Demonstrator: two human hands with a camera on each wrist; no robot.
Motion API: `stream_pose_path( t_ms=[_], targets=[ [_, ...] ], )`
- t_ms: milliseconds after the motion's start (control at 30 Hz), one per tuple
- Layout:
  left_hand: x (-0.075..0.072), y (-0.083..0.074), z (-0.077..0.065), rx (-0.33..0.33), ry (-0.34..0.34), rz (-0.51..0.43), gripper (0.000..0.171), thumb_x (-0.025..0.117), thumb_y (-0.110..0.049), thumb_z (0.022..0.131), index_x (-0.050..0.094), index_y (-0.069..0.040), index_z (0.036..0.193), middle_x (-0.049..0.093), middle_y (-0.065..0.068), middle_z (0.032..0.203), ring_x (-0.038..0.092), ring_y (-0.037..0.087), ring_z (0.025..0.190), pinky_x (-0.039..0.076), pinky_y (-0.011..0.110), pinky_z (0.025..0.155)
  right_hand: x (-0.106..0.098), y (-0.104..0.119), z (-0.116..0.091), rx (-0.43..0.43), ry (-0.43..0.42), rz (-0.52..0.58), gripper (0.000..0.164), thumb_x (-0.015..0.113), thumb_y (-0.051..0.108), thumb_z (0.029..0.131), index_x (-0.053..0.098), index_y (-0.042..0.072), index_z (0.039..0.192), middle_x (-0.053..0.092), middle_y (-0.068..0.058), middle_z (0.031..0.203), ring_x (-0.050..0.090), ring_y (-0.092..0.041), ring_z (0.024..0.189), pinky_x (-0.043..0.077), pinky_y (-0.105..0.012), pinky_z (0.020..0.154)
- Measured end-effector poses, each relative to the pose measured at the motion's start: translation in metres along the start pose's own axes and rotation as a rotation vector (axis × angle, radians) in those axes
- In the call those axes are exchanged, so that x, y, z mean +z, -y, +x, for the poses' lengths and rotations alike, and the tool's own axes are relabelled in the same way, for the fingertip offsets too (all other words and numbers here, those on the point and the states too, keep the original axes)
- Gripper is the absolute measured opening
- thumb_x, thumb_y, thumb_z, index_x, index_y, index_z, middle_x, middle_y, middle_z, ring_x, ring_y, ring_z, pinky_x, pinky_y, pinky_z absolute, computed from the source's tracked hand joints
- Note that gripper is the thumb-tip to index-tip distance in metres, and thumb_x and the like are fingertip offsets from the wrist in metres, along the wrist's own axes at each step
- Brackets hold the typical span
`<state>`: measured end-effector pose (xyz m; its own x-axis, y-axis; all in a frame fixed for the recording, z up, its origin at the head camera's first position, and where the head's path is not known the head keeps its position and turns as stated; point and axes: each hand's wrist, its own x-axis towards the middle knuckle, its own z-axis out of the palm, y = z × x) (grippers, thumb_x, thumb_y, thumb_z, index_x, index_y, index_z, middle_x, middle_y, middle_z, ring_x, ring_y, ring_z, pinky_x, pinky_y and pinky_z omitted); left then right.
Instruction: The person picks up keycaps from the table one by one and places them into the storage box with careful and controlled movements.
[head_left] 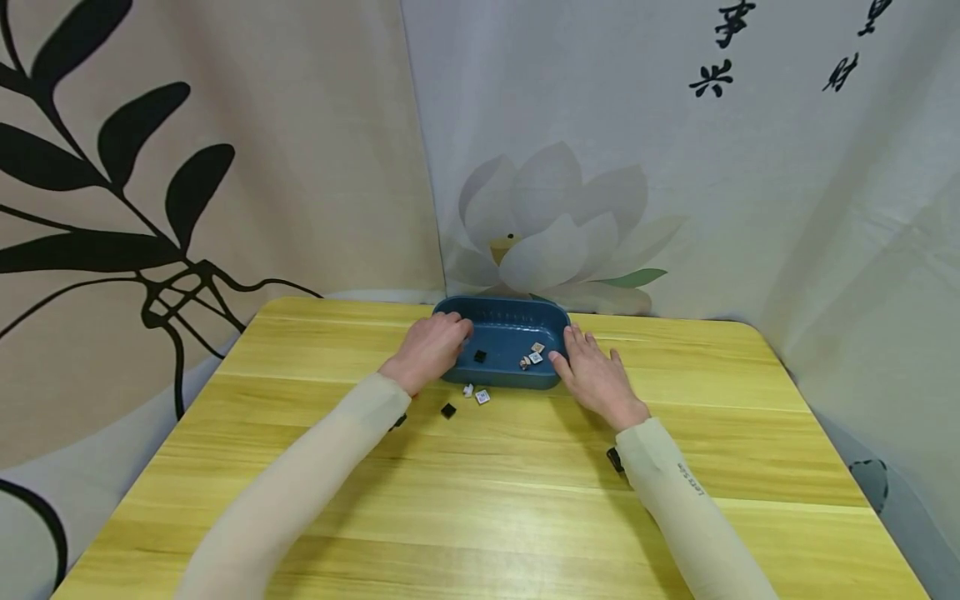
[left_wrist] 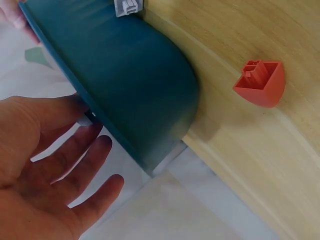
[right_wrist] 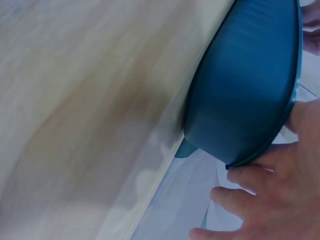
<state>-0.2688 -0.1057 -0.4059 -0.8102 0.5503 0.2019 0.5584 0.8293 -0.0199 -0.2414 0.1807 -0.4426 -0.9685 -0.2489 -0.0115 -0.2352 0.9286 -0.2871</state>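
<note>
My left hand (head_left: 437,346) reaches over the left rim of a dark blue plastic basin (head_left: 501,377). Its thumb and index finger pinch a small greyish keycap (left_wrist: 86,120), mostly hidden by the fingers and the rim. The other fingers are spread and loosely bent. At the basin's right end, my right hand (head_left: 600,379) rests on the rim with fairly straight fingers, the thumb reaching over the inner side. Inside the basin lie a black keycap (head_left: 480,356) and several pale ones, among them a white keycap (head_left: 536,357).
In front of the basin lie a white keycap (head_left: 482,397), another pale one (head_left: 468,390) and a black one (head_left: 448,411). A red keycap (left_wrist: 260,85) sits near the left wrist. The basin stands at the back edge of the wooden table (head_left: 510,500), against a printed curtain (head_left: 337,150).
</note>
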Motion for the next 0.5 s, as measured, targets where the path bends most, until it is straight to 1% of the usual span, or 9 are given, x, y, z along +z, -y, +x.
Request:
stream_pose_path(
  t_ms=[100, 300, 433, 500],
  targets=[
    [0.003, 0.000, 0.004, -0.008, 0.027, 0.002, 0.020, 0.077, -0.009, 0.095, 0.075, -0.008, 0.115, 0.072, 0.010, 0.104, 0.069, 0.027, 0.090, 0.060, 0.040, 0.077, 0.000, 0.000, 0.000, 0.003, 0.001, 0.000, 0.072, 0.031, 0.048, 0.112, 0.019, 0.000, 0.164, 0.016, -0.018, 0.170, 0.020, -0.041, 0.155, 0.016, -0.071, 0.118],
    [0.010, 0.002, 0.010, -0.047, 0.070, -0.007, 0.020, 0.076, -0.010, 0.096, 0.077, -0.009, 0.115, 0.074, 0.010, 0.103, 0.071, 0.027, 0.089, 0.060, 0.042, 0.077, -0.001, 0.000, 0.000, 0.003, 0.005, -0.002, 0.072, 0.032, 0.048, 0.112, 0.019, 0.000, 0.164, 0.016, -0.018, 0.170, 0.020, -0.041, 0.155, 0.016, -0.071, 0.118],
    [0.014, 0.003, 0.012, -0.068, 0.084, -0.009, 0.020, 0.075, -0.010, 0.096, 0.077, -0.010, 0.116, 0.075, 0.010, 0.103, 0.072, 0.028, 0.090, 0.059, 0.047, 0.079, 0.000, 0.000, 0.000, 0.000, 0.004, -0.002, 0.072, 0.032, 0.048, 0.112, 0.019, -0.001, 0.164, 0.016, -0.018, 0.170, 0.020, -0.041, 0.155, 0.016, -0.072, 0.118],
    [0.015, 0.003, 0.012, -0.073, 0.084, 0.005, 0.021, 0.076, -0.011, 0.096, 0.077, -0.010, 0.117, 0.074, 0.010, 0.103, 0.072, 0.028, 0.091, 0.058, 0.049, 0.080, 0.000, 0.000, 0.000, 0.000, 0.002, -0.001, 0.072, 0.032, 0.048, 0.112, 0.020, 0.000, 0.164, 0.017, -0.018, 0.170, 0.021, -0.042, 0.155, 0.016, -0.072, 0.118]
  ],
)
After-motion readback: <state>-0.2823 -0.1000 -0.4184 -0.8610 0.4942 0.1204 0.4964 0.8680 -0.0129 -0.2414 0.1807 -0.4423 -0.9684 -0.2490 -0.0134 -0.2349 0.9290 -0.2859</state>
